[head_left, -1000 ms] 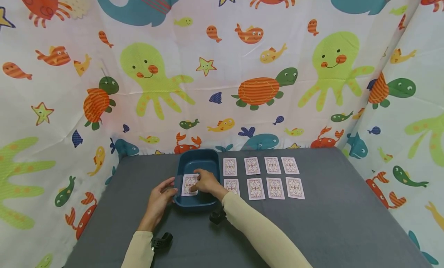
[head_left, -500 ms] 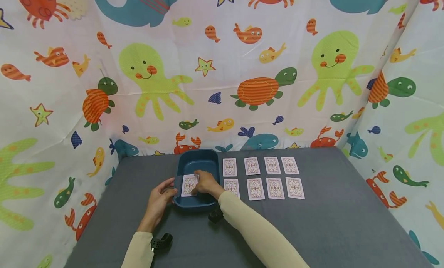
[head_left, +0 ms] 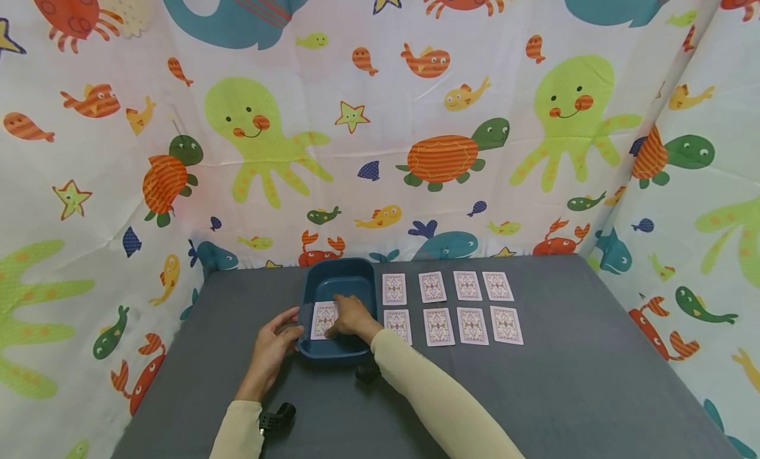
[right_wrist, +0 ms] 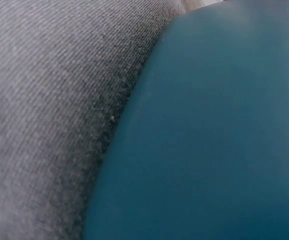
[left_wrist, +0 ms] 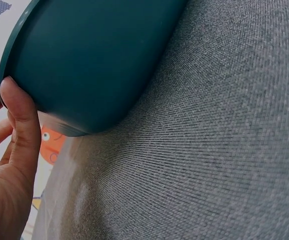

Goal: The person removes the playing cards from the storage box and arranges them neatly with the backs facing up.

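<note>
A deep blue-green plastic tub (head_left: 338,352) stands on the grey cloth, and its outer wall (right_wrist: 199,135) fills much of the right wrist view. My left hand (head_left: 273,343) pinches the tub's left rim, the thumb (left_wrist: 22,112) against the outside and the other fingers over the edge. Inside the tub lies a patterned playing card (head_left: 323,319), back up, near the left wall. Reaching in over the tub, my right hand (head_left: 354,316) holds the card's right side, index finger at the upper corner and thumb at the lower one. The right wrist view does not show the right hand.
To the right of the tub, several playing cards (head_left: 438,326) lie face down in two rows on the grey table cloth (head_left: 570,380). One near card (head_left: 398,324) is partly behind the right forearm. A sea-animal curtain (head_left: 380,116) hangs behind the table and along both sides.
My right hand has drawn back slightly to the right, its fingers sliding from over the card to its right edge. The left hand and the tub keep their place.
</note>
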The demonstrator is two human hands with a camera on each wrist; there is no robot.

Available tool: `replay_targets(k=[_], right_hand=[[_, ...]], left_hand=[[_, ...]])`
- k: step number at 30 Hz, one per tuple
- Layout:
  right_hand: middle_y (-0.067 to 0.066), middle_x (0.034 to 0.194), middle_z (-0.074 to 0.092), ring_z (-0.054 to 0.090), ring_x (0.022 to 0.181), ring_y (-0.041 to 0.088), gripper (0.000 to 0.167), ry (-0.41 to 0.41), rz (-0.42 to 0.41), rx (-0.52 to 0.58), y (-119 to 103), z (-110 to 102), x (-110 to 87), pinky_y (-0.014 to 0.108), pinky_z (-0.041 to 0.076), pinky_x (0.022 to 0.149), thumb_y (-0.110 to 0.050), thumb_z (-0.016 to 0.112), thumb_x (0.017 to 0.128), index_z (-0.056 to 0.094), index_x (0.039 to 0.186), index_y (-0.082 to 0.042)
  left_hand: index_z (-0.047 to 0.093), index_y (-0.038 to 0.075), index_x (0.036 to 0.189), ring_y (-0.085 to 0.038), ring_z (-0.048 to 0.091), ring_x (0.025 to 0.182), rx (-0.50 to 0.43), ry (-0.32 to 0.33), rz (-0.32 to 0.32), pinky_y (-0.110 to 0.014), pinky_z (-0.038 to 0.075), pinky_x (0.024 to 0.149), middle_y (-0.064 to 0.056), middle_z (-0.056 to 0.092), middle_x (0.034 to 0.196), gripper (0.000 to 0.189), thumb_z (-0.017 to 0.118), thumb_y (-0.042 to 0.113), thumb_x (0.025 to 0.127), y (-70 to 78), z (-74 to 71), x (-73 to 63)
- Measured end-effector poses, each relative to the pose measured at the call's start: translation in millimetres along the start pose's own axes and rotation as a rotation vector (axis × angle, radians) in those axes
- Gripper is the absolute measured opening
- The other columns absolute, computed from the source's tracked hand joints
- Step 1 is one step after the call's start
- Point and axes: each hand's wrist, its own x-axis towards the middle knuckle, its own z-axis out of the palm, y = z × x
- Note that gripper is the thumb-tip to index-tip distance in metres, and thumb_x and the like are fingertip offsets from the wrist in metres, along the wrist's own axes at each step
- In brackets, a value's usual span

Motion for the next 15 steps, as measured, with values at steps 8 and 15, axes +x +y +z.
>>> replay_targets(k=[8, 15], right_hand=[[0.009, 0.112, 0.057, 0.054, 0.101, 0.023, 0.073, 0.000, 0.021, 0.006, 0.1, -0.3, -2.7, 0.040, 0.046, 0.097, -0.029, 0.091, 0.066, 0.055, 0.127, -0.012], [0.006, 0.100, 0.053, 0.052, 0.091, 0.021, 0.060, 0.041, 0.022, 0.070, 1.5, -0.4, -1.6, 0.039, 0.045, 0.085, -0.023, 0.090, 0.068, 0.051, 0.113, -0.016]], left_hand=[[0.053, 0.012, 0.139, -0.013, 0.058, 0.092, -0.011, 0.006, 0.004, -0.026, 0.051, 0.066, -0.015, 0.050, 0.136, 0.048, 0.063, 0.009, 0.092, -1.6, -0.2, 0.6], [0.052, 0.012, 0.140, -0.007, 0.059, 0.088, -0.008, 0.004, -0.001, -0.026, 0.050, 0.066, -0.015, 0.049, 0.137, 0.049, 0.064, 0.010, 0.092, -1.0, 0.1, 1.4]])
